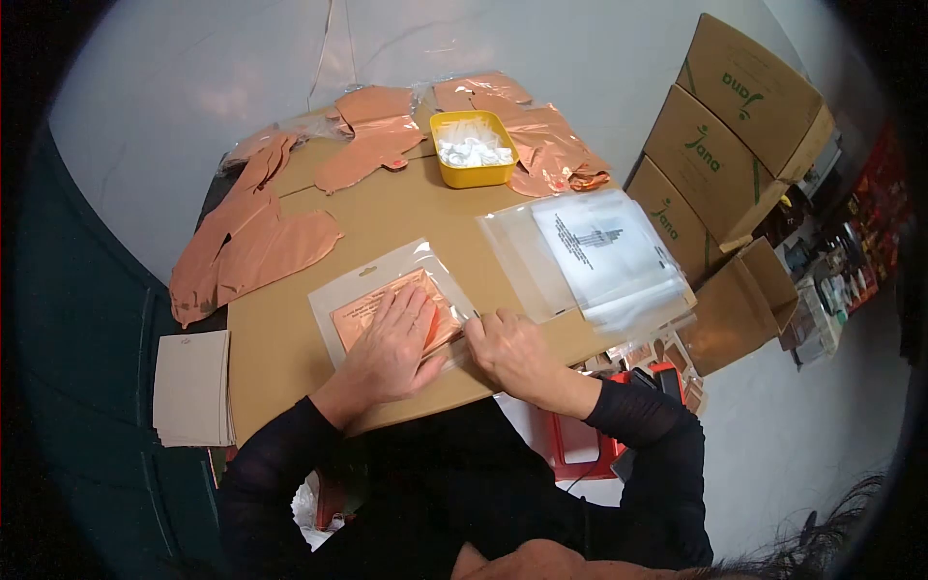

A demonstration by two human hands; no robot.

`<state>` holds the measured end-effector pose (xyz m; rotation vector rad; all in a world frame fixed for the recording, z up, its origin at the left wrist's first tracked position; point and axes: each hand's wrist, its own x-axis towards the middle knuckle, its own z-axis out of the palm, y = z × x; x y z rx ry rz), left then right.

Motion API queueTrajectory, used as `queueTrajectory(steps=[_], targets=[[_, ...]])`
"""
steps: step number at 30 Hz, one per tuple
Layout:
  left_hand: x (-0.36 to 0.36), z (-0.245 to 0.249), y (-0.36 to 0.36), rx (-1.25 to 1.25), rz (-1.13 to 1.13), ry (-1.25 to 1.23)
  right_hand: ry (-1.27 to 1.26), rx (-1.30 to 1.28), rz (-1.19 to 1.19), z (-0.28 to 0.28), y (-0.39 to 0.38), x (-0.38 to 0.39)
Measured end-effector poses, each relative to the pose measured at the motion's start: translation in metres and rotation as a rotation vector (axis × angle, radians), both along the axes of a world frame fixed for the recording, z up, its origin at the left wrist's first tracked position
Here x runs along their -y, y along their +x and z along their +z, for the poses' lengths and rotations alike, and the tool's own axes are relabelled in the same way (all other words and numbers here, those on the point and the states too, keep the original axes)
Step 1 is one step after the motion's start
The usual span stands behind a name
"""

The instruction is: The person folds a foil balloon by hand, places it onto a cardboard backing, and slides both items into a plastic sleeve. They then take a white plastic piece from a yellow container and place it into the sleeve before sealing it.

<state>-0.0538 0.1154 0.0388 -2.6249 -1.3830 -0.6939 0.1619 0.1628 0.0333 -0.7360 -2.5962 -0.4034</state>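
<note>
A clear plastic bag (pixel 342 292) with a hang hole at its top lies on the cardboard-covered table. Inside it is a folded rose-gold foil piece (pixel 354 317), printed with dark text. My left hand (pixel 394 338) rests flat on the bag, fingers stretched out over the foil piece. At the bag's right edge, my right hand (pixel 507 350) is closed, with thumb and finger pinching the plastic near a corner. Its fingertips are partly hidden. To the right lies a stack of clear printed bags (pixel 604 253).
Rose-gold foil shapes, like flat balloons (pixel 261 242), lie along the table's left and back. A yellow tub (pixel 478 176) holds small white pieces. Cardboard boxes (pixel 720 145) are stacked at right, beside an open carton (pixel 739 314). Beige card sheets (pixel 191 387) stick out at left.
</note>
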Motion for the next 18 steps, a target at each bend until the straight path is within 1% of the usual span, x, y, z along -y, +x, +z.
queueTrajectory(steps=[10,13,18], targets=[[0.0004,0.0006,-0.0008,0.014,0.011,-0.061,-0.019,0.031,0.053,0.0023,-0.0005,-0.0032],[0.001,0.0041,-0.0006,0.024,0.001,-0.082,0.013,0.026,0.096,0.0013,-0.0001,-0.0069],[-0.0003,0.0024,-0.0014,0.034,0.0,-0.118,-0.03,0.015,0.111,0.0054,0.0011,-0.0079]])
